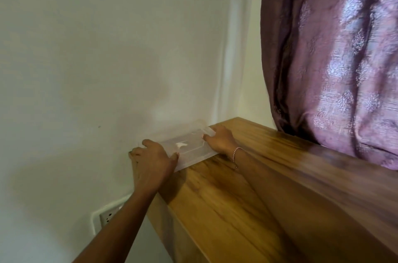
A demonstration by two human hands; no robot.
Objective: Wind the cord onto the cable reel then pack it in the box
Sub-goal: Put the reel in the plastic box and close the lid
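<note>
One clear plastic box (187,148) with lid on, lying flat on the top of a wooden cabinet (247,193), at its far left corner, close against the wall (107,47). Contents not discernible through the blurred plastic; a whitish patch visible on the lid. No cord or reel to be seen.

Left hand (153,160) clasped over the near left end of the box, fingers curled round the edge, thumb on the lid. Right hand (219,140) clasped on the far right end, fingers on the rim. One thin bracelet (235,155) on the right wrist. Both forearms bare, stretched up and forward.

Nothing lying between the hands and the box. One mauve patterned curtain (336,64) hanging at right, its lower folds resting on the cabinet top, well apart from the box. One white wall socket (107,216) low on the wall at left, partly hidden behind the left forearm.

Cabinet top glossy, warm wood grain, blurred at right. Wall plain, off-white, with a corner just behind the box
</note>
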